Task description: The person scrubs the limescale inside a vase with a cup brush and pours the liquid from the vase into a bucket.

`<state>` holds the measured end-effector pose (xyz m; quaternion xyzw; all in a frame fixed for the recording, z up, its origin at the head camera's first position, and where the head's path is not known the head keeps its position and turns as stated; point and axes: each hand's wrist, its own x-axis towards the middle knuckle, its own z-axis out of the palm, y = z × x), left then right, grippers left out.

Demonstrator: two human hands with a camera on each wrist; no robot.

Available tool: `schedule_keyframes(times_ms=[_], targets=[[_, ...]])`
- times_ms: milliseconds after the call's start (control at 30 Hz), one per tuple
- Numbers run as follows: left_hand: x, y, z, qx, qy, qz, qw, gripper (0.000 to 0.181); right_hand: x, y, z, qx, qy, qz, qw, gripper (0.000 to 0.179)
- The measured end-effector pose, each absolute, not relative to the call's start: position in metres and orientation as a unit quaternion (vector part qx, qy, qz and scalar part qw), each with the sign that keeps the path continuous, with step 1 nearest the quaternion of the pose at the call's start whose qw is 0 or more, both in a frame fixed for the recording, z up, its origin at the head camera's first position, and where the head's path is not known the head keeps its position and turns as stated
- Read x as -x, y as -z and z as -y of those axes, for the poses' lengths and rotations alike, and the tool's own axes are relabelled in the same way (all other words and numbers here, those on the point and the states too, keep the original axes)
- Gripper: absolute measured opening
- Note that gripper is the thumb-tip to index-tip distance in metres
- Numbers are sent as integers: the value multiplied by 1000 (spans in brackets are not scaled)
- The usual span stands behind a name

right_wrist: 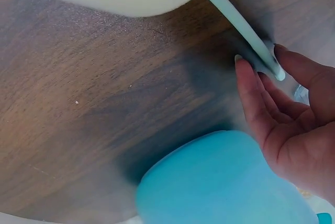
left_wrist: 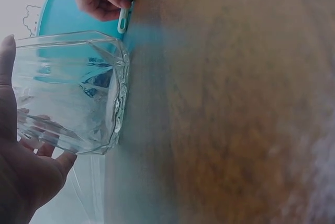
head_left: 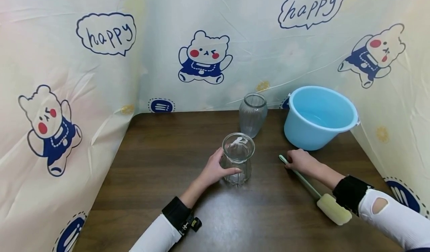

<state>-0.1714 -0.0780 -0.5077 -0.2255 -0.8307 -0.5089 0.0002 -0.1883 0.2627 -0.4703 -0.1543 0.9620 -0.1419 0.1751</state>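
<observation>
My left hand [head_left: 216,168] holds a clear glass vase [head_left: 239,147] with a flared rim, thumb across its near side and fingers behind. The vase is upright; whether its base touches the table I cannot tell. In the left wrist view the ribbed glass vase [left_wrist: 68,88] lies along the palm of the left hand [left_wrist: 31,171]. On the right, my right hand [head_left: 304,161] pinches the pale green handle end of a sponge brush [head_left: 334,210]. The right wrist view shows thumb and fingers on either side of the handle [right_wrist: 243,28]; the cream sponge head rests on the table.
A second, greyish glass vase [head_left: 252,115] stands just behind the held one. Beyond my right hand is a light blue bucket [head_left: 305,128]. The dark wooden table [head_left: 161,143] is bordered by a printed cloth [head_left: 161,58] at the back and sides.
</observation>
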Motion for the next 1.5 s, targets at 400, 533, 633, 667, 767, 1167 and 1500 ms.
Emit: schedule_keyframes(times_ms=[400, 533, 633, 667, 767, 1167, 1500], targets=[[176, 503, 76, 226, 513, 828, -3, 83, 186, 453, -261, 161, 134, -968, 136, 20], [177, 504, 75, 233, 514, 826, 3, 83, 185, 443, -258, 167, 139, -972, 85, 23], [177, 505, 75, 238, 515, 824, 6, 83, 184, 432, -252, 165, 160, -972, 56, 25], [177, 505, 76, 238, 513, 825, 7, 83, 183, 428, -249, 166, 169, -970, 47, 26], [176, 503, 78, 238, 498, 834, 5, 84, 178, 417, -236, 174, 204, -963, 19, 30], [167, 499, 89, 257, 476, 841, 1, 85, 154, 418, -182, 227, 302, -926, 16, 77], [169, 483, 119, 292, 423, 857, 45, 53, 151, 427, -162, 246, 357, -901, 19, 91]])
